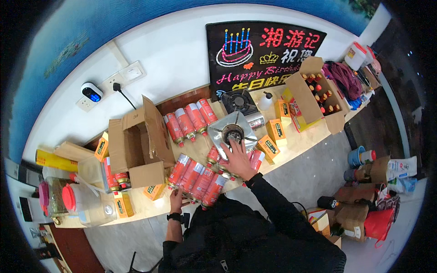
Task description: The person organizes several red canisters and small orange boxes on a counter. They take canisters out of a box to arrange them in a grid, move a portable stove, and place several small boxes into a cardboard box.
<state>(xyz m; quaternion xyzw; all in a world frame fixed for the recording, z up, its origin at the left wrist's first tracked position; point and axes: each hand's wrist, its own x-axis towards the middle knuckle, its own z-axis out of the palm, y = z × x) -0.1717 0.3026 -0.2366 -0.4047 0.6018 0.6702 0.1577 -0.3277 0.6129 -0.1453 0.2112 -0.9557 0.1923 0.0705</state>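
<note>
My right hand (237, 162) reaches over a metal gas stove (215, 131) with its fingers apart, the fingertips at the lower rim of the round burner (233, 133). Red butane gas canisters (256, 159) lie beneath that hand, partly hidden by it and the stove. At the table's front edge, my left hand (176, 201) is by the lower end of a row of red and white canisters (197, 179), which looks wrapped in clear film. Whether its fingers grip the row is unclear. Another row of canisters (190, 120) lies behind, left of the stove.
An opened cardboard box (140, 146) stands left of the canisters. Behind the metal stove is a black portable stove (239, 102), with a white spray bottle (265, 101) beside it. Small yellow boxes (268, 147) and a carton of red-capped bottles (309, 105) are to the right. Plastic jars (76, 198) stand far left.
</note>
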